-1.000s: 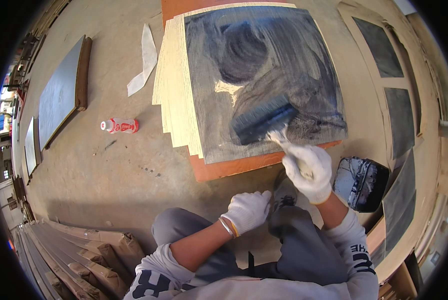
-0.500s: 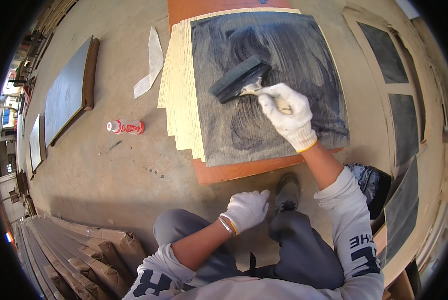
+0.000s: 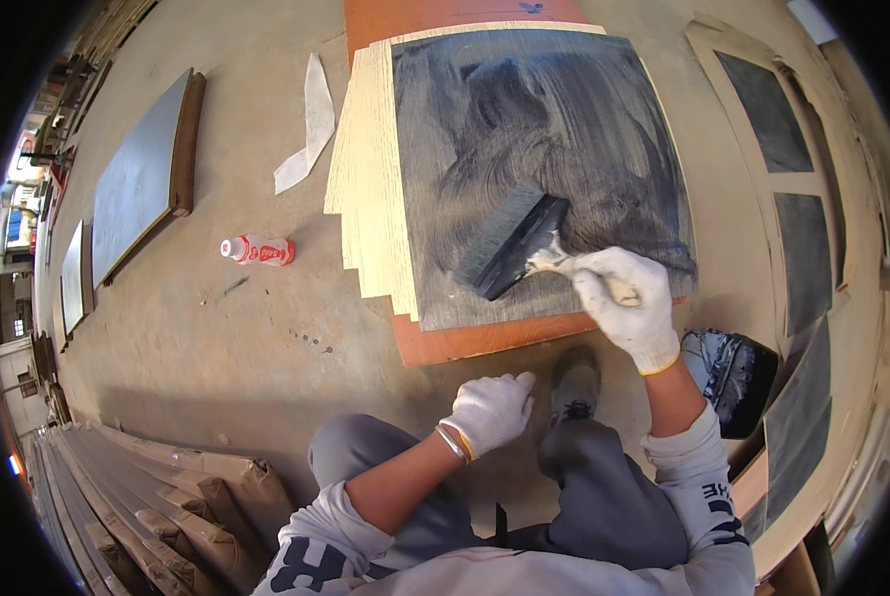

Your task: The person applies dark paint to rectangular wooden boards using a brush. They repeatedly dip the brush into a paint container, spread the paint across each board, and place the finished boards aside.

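Note:
My right hand (image 3: 626, 303), in a white knit glove, is closed round the pale, stained handle of a wide paint brush (image 3: 512, 244). Its dark bristles lie slanted against the lower middle of a square board (image 3: 604, 129) coated with streaky black. Beneath that board, pale wood-grain boards (image 3: 365, 219) fan out to the left, stacked on an orange-brown panel (image 3: 455, 345). My left hand (image 3: 491, 412), gloved too, is held closed near my knees, away from the boards, with nothing visible in it. A black container (image 3: 748, 382) smeared with paint stands by my right forearm.
On the floor at left lie a red-and-white bottle (image 3: 257, 250) and a bent white strip (image 3: 308, 124). Farther left is a stack of grey-topped panels (image 3: 147, 169). Brown wrapped packages (image 3: 196, 497) fill the lower left. Dark panels (image 3: 803, 258) lie along the right.
My right hand has drawn the brush toward me and to the right across the black board, turning its head steeper. My left hand has stayed almost still.

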Demonstrator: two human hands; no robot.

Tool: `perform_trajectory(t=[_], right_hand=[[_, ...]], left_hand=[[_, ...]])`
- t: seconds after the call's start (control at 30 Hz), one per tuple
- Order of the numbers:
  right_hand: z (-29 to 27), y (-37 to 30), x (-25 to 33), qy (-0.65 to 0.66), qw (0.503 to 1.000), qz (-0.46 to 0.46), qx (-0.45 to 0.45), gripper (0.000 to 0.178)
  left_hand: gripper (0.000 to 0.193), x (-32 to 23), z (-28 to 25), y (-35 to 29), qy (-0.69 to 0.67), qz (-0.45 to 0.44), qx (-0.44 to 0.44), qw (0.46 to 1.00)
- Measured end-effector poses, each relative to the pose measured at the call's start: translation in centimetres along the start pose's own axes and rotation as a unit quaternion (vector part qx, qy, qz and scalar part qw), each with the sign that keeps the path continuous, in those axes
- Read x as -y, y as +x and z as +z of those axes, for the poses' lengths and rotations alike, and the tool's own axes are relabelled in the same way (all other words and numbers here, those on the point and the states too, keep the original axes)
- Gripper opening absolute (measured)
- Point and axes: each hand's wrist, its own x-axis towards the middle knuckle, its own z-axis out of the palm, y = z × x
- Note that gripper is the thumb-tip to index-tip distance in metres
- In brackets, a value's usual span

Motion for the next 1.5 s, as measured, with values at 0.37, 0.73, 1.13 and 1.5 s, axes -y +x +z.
perform_trajectory(t=[0.37,0.73,1.13,1.5], right_hand=[[2.6,4.1,-0.8,-0.006,1.0,-0.007,0.027,0.016],[0.8,14.2,-8.6,0.106,0.983,0.12,-0.086,0.011],[-0.7,22.0,-11.5,0.13,0.977,0.155,-0.072,0.016],[0.7,25.3,-11.8,0.136,0.979,0.15,-0.002,0.021]], left_hand=[[0.025,-1.7,0.1,-0.2,0.014,0.029,0.029,0.999],[0.027,-0.4,-0.3,-0.2,-0.003,0.014,0.007,1.0],[0.028,0.7,-1.3,-0.6,-0.019,-0.009,-0.024,0.999],[0.026,1.5,-1.0,0.0,-0.028,-0.014,-0.026,0.999]])
